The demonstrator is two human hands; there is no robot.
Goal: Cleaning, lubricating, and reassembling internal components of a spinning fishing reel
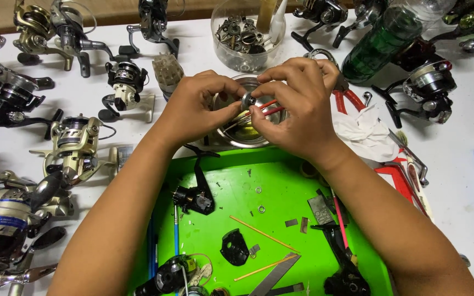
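Both hands meet in the upper middle of the frame, above a shallow metal bowl (pixel 236 138) that sits on the white table (pixel 462 181) just past the top edge of a bright green mat (pixel 281 192). The left hand (pixel 196 109) and the right hand (pixel 297 107) pinch one small round metal part (pixel 247 100) between their fingertips, thumbs and forefingers closed on it from either side, so each hand is grasping it rather than lying loose. The part hangs over the bowl, apart from its floor. Red-tipped sticks (pixel 267 107) lie across the bowl just under the right thumb.

Behind the hands, at the top centre, stands a clear jar (pixel 248 52) with small metal pieces inside. A green bottle (pixel 382 46) lies tilted at the upper right, and red-handled pliers (pixel 346 98) rest just beside the right hand, next to a crumpled white cloth (pixel 366 134).

Fishing reels crowd the left side of the table: a gold-toned one (pixel 75 145) at middle left, a black one (pixel 12 98) above it, a silver and blue one (pixel 6 222) at lower left. On the mat lie a black reel body (pixel 196 197), a black side plate (pixel 234 246), small washers (pixel 261 209) and thin orange sticks (pixel 261 233)
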